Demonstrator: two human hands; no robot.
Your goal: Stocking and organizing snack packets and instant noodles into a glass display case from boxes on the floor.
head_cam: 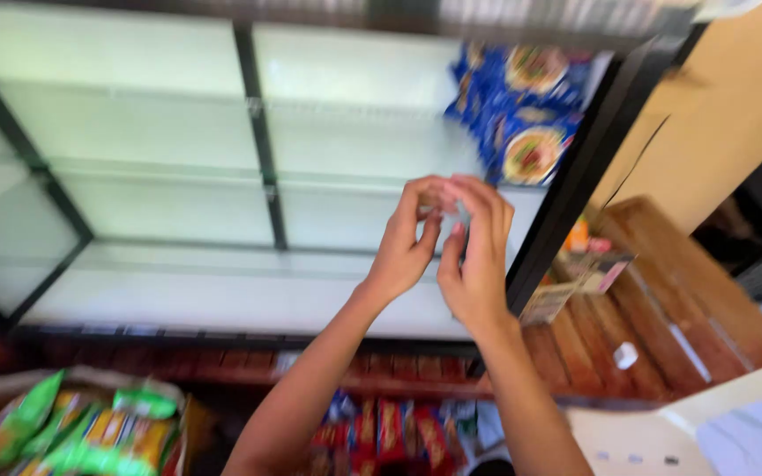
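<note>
Both my hands are raised together in front of a white shelf unit with black frames. My left hand and my right hand meet at the fingertips and pinch a small, blurred object between them; what it is cannot be made out. Blue noodle packets are stacked on the upper right shelf, just above and right of my hands. The other shelves hold nothing.
A box of green and yellow snack packets sits at lower left. Red packets lie below my arms. A wooden bench with small items stands at right, with a white plastic chair in front of it.
</note>
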